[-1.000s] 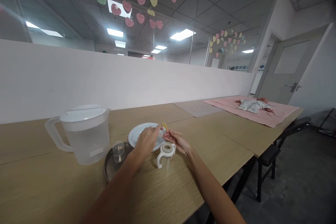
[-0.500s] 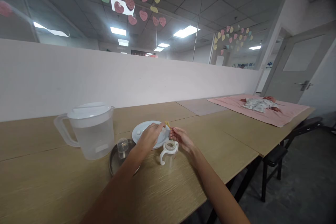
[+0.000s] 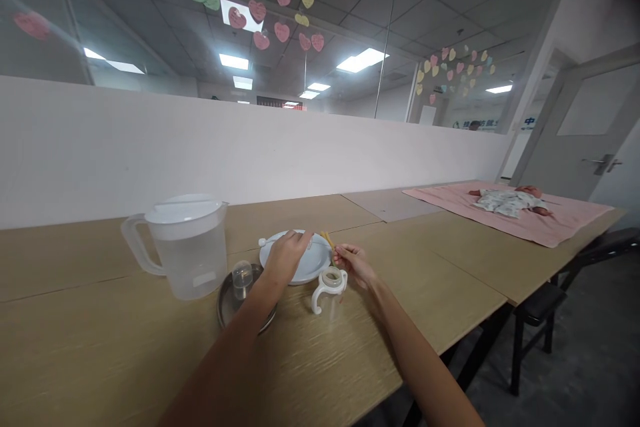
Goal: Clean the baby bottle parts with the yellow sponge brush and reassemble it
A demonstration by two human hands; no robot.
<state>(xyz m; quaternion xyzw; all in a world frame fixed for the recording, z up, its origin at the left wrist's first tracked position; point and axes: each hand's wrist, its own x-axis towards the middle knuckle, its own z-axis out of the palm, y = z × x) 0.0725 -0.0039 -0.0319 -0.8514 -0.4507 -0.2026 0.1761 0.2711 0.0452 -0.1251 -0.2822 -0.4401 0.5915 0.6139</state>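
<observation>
Over the white plate, my left hand is closed with its fingertips pressed round something pale and thin that I cannot make out. A small white piece shows past that hand at the plate's left rim. My right hand pinches a slender yellow strip by the plate's right edge; its kind is unclear. Just below the hands, a clear baby bottle with white handles stands uncapped. Left of my left forearm, a clear dome cap stands in a round metal tray, which the forearm partly covers.
A translucent lidded pitcher stands at the left on the wooden table. Far right, a baby-like figure lies on a pink cloth. A black stool stands beside the table. A wall with glass runs behind it.
My hands have moved slightly apart, and the yellow strip is now away from my left fingers, by my right hand. The white piece has shifted to the plate's rim. The view has turned slightly left.
</observation>
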